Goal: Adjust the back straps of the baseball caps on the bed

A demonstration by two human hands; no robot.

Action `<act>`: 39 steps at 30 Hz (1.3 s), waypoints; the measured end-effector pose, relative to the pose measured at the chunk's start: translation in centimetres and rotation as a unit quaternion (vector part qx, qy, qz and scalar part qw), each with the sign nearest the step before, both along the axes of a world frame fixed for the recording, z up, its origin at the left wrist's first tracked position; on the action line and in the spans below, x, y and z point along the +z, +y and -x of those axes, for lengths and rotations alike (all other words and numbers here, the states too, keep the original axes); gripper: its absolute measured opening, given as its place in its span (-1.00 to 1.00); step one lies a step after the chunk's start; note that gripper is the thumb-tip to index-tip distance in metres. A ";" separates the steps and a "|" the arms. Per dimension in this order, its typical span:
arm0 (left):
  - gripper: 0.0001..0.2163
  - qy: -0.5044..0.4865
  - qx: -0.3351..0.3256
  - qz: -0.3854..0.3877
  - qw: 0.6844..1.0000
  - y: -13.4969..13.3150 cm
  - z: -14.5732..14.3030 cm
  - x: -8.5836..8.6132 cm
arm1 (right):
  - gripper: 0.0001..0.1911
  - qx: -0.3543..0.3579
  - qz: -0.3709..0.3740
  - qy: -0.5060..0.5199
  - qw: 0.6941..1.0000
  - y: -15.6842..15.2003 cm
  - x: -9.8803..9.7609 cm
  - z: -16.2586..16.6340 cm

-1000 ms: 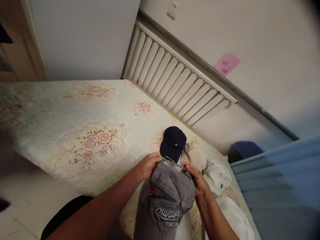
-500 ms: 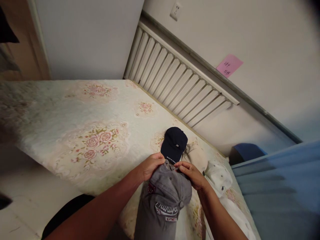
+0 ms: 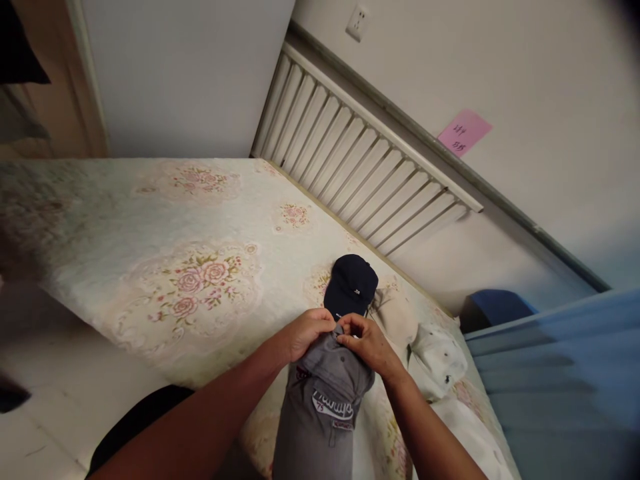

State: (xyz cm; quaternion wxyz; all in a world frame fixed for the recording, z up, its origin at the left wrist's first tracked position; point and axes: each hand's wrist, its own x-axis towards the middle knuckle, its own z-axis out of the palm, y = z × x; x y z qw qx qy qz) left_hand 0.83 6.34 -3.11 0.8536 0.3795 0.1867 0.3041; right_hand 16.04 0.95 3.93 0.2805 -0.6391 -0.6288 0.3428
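Observation:
A grey baseball cap (image 3: 325,407) with white script lettering and small patches is held over the bed's edge, its brim toward me. My left hand (image 3: 309,333) pinches the far back edge of the cap from the left. From the right, my right hand (image 3: 367,343) pinches the same edge, thumb and forefinger close to the left fingertips. What exactly sits between the fingertips is too small to tell. Just beyond the hands, a navy baseball cap (image 3: 351,283) lies on the floral bed cover (image 3: 230,233).
Right of the navy cap lie a beige cap (image 3: 395,313) and a white cap (image 3: 437,360), with more white fabric (image 3: 470,433) nearer. A radiator (image 3: 365,153) runs along the wall behind the bed. A blue curtain (image 3: 560,373) hangs at the right.
My right hand has moved left along the cap's back edge, closer to my left hand, and its fingers have curled into a pinch. The grey cap's crown looks narrower.

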 end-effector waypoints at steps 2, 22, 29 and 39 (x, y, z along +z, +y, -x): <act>-0.80 0.002 -0.010 0.019 1.000 0.0 0.2 0.6 | -0.86 0.003 -0.002 -0.001 1.000 -0.1 0.0 0.0; -0.90 0.026 -0.059 0.011 0.998 0.5 0.8 0.9 | -0.85 0.011 0.014 -0.031 0.999 -0.8 0.5 0.8; -0.91 -0.014 -0.049 0.026 0.998 0.5 0.9 1.0 | -0.87 0.013 0.004 -0.040 0.999 -0.9 0.8 0.9; -0.89 -0.049 -0.048 0.033 0.997 0.5 0.9 0.9 | -0.86 -0.008 0.007 -0.015 1.000 -0.9 0.2 0.3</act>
